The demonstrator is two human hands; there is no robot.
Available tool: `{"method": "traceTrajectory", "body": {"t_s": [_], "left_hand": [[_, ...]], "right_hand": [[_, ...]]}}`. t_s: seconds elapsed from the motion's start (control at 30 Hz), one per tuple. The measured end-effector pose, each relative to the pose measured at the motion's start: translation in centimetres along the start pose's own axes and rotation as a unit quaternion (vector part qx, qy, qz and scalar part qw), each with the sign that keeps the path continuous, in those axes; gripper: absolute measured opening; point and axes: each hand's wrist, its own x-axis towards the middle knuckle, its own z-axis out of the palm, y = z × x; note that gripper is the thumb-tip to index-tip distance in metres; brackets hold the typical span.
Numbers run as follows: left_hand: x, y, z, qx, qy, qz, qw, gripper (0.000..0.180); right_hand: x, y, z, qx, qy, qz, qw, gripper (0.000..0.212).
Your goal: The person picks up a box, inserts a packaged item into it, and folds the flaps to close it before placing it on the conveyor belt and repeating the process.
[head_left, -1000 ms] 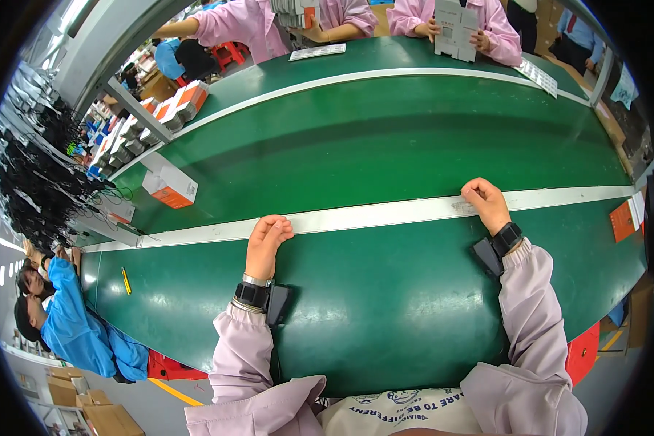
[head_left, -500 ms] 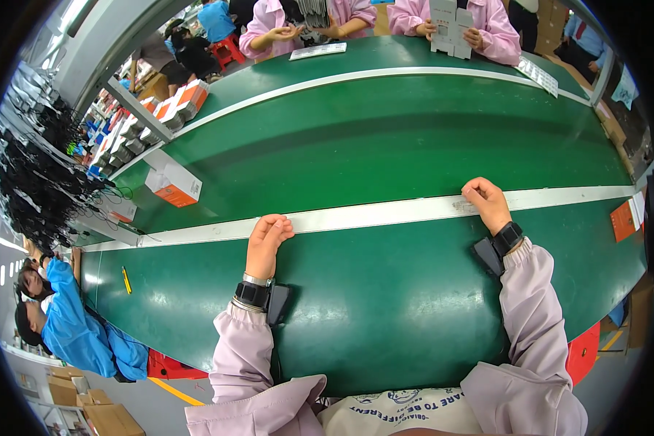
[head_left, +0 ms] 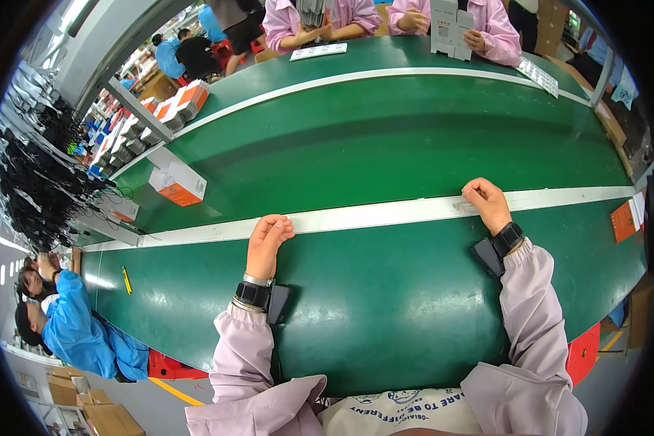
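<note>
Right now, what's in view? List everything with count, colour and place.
conveyor belt: one, green, across the whole middle
strip: one, white, along the belt's near edge under both hands
box: one, white and orange, on the belt at far left
stacked boxes: several, white and orange, on a shelf at upper left
pen: one, yellow, on the near green ledge at left
card: one, white, far side of the belt
people in pink: two, across the belt; one holds a white carton
person in blue: one, lower left
left hand: fingers curled, resting on the strip, holds nothing
right hand: fingers curled, resting on the strip, holds nothing
</note>
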Motion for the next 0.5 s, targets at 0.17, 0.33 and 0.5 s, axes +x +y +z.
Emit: {"method": "traceTrajectory", "body": {"t_s": [0.17, 0.33, 0.5], "left_hand": [[0.1, -0.3, -0.4, -0.007, -0.005, 0.003, 1.0, 0.015], [1.0, 0.0, -1.4, 0.006, 0.105, 0.077, 0.991, 0.027], [4.2, 1.0, -8.0, 0.008, 0.283, 0.175, 0.943, 0.05]], "right_hand": [[0.2, 0.1, 0.1, 0.002, -0.004, -0.005, 1.0, 0.008], [0.2, -0.2, 0.5, 0.008, -0.001, -0.032, 0.999, 0.01], [-0.2, -0.4, 0.4, 0.007, -0.007, -0.031, 0.999, 0.01]]}}
